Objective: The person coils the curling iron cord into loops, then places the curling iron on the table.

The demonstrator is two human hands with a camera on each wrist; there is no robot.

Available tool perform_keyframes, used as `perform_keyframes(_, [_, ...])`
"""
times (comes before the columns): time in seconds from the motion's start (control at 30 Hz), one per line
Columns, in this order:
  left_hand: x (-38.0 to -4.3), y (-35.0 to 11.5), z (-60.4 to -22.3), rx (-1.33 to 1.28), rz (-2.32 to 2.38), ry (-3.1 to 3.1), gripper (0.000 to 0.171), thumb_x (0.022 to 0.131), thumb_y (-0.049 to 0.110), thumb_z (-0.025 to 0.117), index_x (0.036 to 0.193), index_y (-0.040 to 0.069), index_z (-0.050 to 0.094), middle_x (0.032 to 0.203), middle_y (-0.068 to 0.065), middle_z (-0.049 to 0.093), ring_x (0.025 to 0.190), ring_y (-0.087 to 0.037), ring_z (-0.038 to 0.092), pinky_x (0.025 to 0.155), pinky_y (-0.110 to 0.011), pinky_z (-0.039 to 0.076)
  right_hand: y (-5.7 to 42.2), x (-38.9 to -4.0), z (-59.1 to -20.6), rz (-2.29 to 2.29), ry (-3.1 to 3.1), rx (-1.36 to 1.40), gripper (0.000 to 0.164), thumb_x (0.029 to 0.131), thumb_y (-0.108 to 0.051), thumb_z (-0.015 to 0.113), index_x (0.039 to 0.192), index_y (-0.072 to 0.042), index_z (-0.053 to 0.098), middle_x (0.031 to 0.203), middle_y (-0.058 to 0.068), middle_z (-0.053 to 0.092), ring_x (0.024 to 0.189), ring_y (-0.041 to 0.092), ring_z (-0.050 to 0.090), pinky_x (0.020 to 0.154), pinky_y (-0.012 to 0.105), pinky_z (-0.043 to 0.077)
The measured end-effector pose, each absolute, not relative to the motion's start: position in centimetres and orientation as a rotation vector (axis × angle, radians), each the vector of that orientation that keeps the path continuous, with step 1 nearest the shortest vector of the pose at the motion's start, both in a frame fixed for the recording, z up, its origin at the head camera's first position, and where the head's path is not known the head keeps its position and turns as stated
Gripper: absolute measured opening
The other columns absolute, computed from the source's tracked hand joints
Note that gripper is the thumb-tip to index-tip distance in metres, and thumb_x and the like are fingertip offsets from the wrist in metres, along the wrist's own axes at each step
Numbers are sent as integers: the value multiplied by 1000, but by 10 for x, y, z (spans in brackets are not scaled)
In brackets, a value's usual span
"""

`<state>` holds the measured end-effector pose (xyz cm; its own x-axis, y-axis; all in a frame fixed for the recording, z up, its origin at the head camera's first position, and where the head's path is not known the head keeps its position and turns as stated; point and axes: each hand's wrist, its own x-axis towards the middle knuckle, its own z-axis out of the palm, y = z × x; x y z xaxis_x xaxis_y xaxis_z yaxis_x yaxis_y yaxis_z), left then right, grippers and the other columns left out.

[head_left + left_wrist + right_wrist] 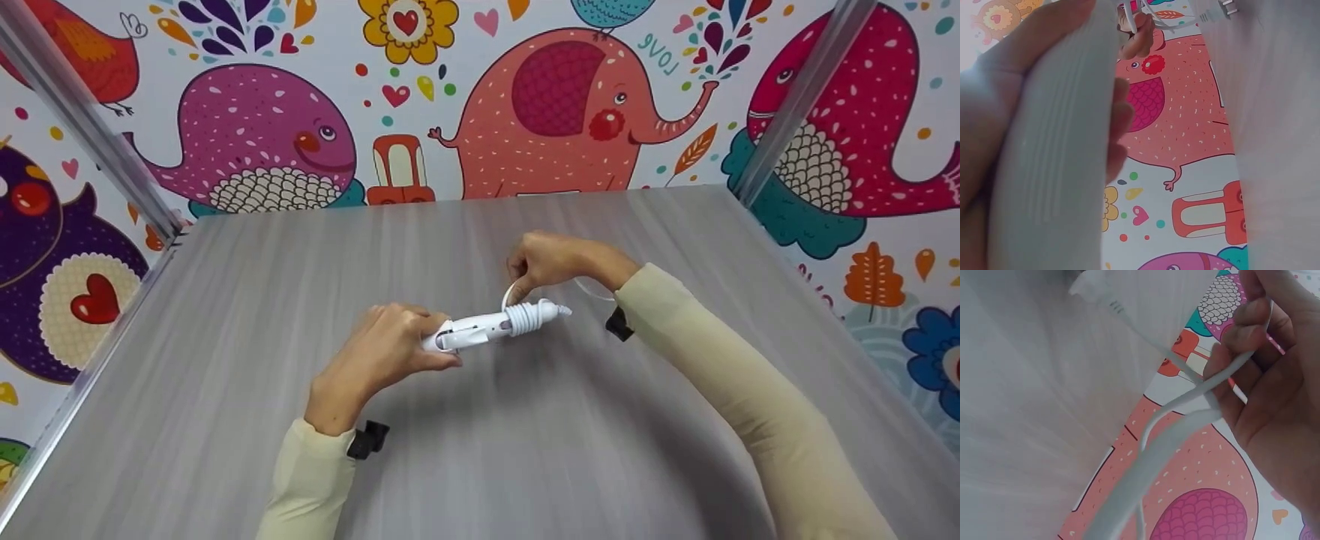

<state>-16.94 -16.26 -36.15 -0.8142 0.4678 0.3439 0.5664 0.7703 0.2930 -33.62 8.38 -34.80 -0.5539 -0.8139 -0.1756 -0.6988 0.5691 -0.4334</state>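
My left hand point(382, 345) grips a slim white corded appliance point(474, 332), shaped like a hair iron, by its left end. Its ribbed white body point(1055, 140) fills much of the left wrist view. White cord coils point(527, 318) wrap round the right end of it. Just above those coils, my right hand point(550, 259) holds the loose part of the cord point(508, 295) with curled fingers. From that hand, in the right wrist view, the cord runs to a white plug point(1094, 288) that hangs free. The part of the appliance inside my left palm is hidden.
A grey wood-grain table point(247, 360) lies beneath both hands. Behind it stands a wall point(420, 90) printed with cartoon animals. Metal posts rise at the back left point(90, 120) and back right point(802, 105). A metal edge point(82, 375) borders the table's left side.
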Motion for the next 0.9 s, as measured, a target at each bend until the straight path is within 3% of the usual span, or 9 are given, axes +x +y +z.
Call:
perform_keyframes(0.17, [-170,-164,-362,-791,-545,-2718,31,74,36,87,92,14,76,77,1,71,62,-8,55,56,-23,42,84,-334,-350,-301,2685,-1196,49,75,-54,83,64,-13,60,58,-6,44,56,10,41,51,27,31])
perform_keyframes(0.33, [-171,-167,-363,-717,-564,-2730,30,73,36,88,89,15,74,74,2,68,59,-8,51,55,-23,41,83,-332,-352,-275,2802,-1170,52,76,-61,79,67,-14,58,57,-5,40,56,13,40,51,28,28])
perform_keyframes(0.5, [-173,-166,-367,-702,-600,-2779,29,73,36,88,88,15,75,74,3,68,61,-7,51,55,-23,41,84,-331,-351,-359,2767,-1220,46,80,-49,81,67,-14,55,58,-5,43,58,11,40,53,28,29])
perform_keyframes(0.67, [-177,-163,-370,-712,-597,-2820,27,74,35,88,86,14,75,72,3,67,60,-8,50,55,-24,40,86,-331,-350,-459,2742,-1275,33,84,-38,80,75,-11,65,62,-2,54,60,11,45,55,28,34])
perform_keyframes(0.9, [-177,-164,-372,-566,-574,-2877,30,74,34,88,85,11,73,65,1,60,57,-11,45,54,-26,37,87,-329,-351,-686,2654,-1183,18,93,-25,71,90,-7,70,74,3,59,69,15,49,63,29,40])
